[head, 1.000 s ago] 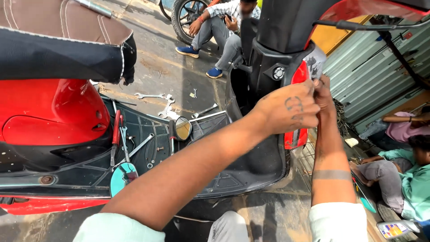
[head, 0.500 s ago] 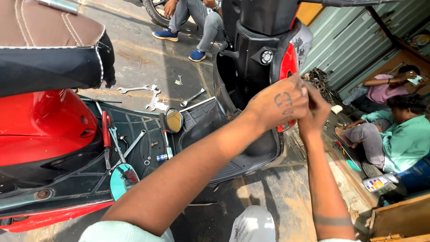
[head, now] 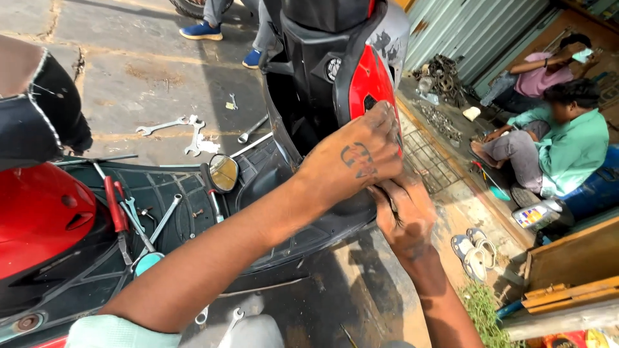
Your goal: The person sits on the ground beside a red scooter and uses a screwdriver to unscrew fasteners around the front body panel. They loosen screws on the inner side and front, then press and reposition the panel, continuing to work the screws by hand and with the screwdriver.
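Left hand (head: 358, 161), tattooed on its back, laid with fingers curled against the lower edge of the red side panel (head: 369, 80) of the scooter's front shield; grip narrow, pressed to the panel, any small item inside not discernible. Right hand (head: 403, 216) directly below, at 5 o'clock of the left, touching it, fingers bent upward under the panel's bottom edge; closed or merely cupped, cannot tell.

Red side panel at 12 o'clock of both hands, upright, joined to the black inner shield (head: 303, 71) at 10 o'clock. Black footboard (head: 174, 193) at 9 o'clock of the hands, bearing a round mirror (head: 224, 173) standing on its stem, a red-handled screwdriver (head: 114, 207), a long socket wrench (head: 164, 219) and a teal-capped tool (head: 148, 261). Red body shell (head: 42, 212) and black seat edge (head: 45, 122) at far 9 o'clock.

On the concrete at 10 to 11 o'clock, several open-ended spanners (head: 174, 129); two more spanners (head: 222, 319) at 7 o'clock, near the lower frame edge.

At 3 o'clock, well apart, a seated person in a green shirt (head: 567, 142); behind, at 2 o'clock, another in pink (head: 538, 67). Pair of sandals (head: 474, 248) at 4 o'clock. Blue shoes (head: 225, 38) of a further person at 11 o'clock.
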